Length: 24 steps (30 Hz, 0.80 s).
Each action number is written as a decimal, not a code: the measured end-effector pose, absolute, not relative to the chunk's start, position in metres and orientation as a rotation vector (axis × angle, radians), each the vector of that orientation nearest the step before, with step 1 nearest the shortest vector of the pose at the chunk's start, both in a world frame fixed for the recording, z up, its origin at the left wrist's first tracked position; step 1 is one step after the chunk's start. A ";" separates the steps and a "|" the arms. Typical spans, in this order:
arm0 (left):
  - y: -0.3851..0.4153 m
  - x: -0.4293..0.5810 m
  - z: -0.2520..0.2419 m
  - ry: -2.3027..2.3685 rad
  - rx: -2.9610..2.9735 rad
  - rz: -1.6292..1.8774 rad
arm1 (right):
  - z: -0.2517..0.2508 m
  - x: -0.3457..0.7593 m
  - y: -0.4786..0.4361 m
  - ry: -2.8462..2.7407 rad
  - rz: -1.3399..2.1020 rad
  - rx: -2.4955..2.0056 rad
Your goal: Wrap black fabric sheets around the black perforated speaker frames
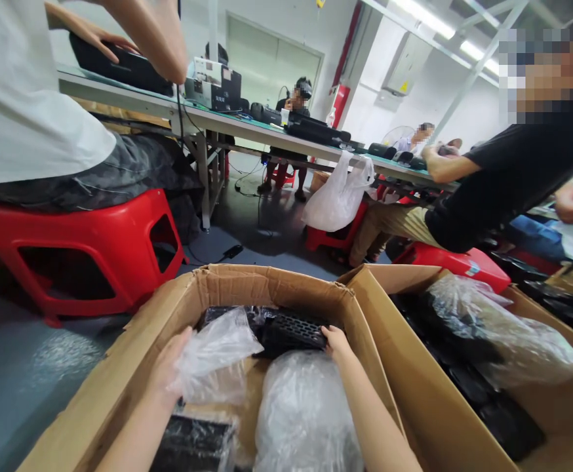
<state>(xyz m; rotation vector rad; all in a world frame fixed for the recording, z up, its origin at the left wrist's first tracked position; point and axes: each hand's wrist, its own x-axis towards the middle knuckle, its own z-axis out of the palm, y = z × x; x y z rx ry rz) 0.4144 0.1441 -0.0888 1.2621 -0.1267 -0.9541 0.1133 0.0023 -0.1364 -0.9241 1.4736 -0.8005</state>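
Both of my hands reach into an open cardboard box (370, 367). My left hand (168, 364) is closed on a clear plastic bag (220, 344) near the box's left wall. With its fingers at the right end of a black perforated plastic part (291, 330), my right hand (334, 341) grips that part near the far wall. A large bundle of clear plastic bags (306, 413) lies between my forearms. At the lower left sits a black part wrapped in clear plastic (195, 439).
A second cardboard box (429, 393) with black parts and plastic wrap stands on the right. Red stools (90, 255) with seated people are at both sides. Beyond, a long workbench (261, 134) carries black devices, and a white plastic bag (338, 196) hangs from it.
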 end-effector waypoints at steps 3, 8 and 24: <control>0.143 0.396 -0.080 -0.182 1.132 -1.136 | -0.127 0.108 -0.005 1.560 -0.800 -0.997; 0.144 0.359 -0.061 -0.269 1.037 -1.406 | -0.100 0.128 0.039 1.386 -0.795 -1.239; 0.198 0.274 -0.072 -1.942 1.817 -1.207 | -0.102 0.054 0.144 0.714 -0.232 -2.377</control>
